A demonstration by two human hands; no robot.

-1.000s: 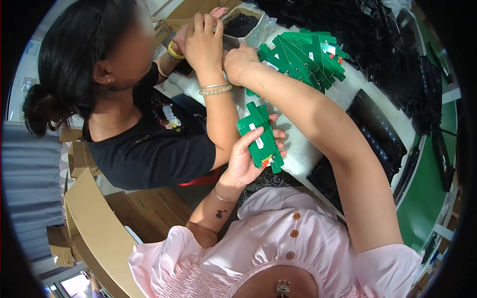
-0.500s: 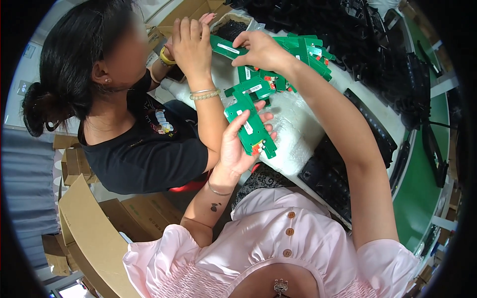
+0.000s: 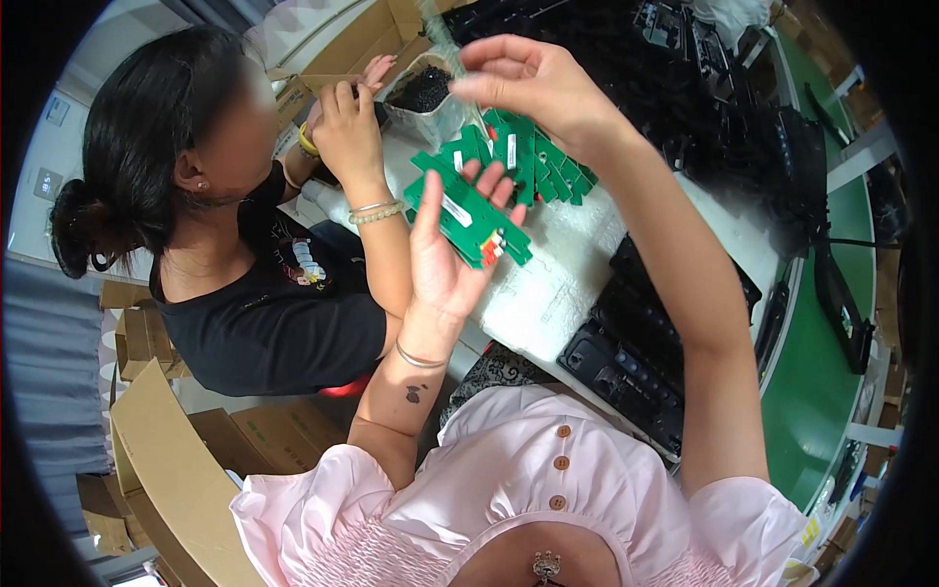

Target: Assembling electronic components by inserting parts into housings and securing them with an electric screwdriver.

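Observation:
My left hand (image 3: 445, 269), palm up, is closed round green circuit boards (image 3: 458, 217) that look like a small stack. They carry a white label and red and white connectors at the near end. Above the table, my right hand (image 3: 548, 88) pinches a thin green circuit board (image 3: 437, 29) at the fingertips. Motion smears this board, so its face does not show clearly. Just beyond my left hand, a pile of loose green boards (image 3: 548, 166) lies on white foam wrap (image 3: 543, 269).
A bag-lined box (image 3: 425, 93) of small black parts stands beyond the boards. Black plastic housings (image 3: 626, 362) lie on the right, with more heaped at the back. A co-worker (image 3: 274, 293) sits close on my left, hands near the box. An open carton (image 3: 181, 470) stands lower left.
My right hand has lifted from the pile, carrying a board up and away. My left hand, with its boards, has shifted left and slightly away. The co-worker's hands have moved slightly left.

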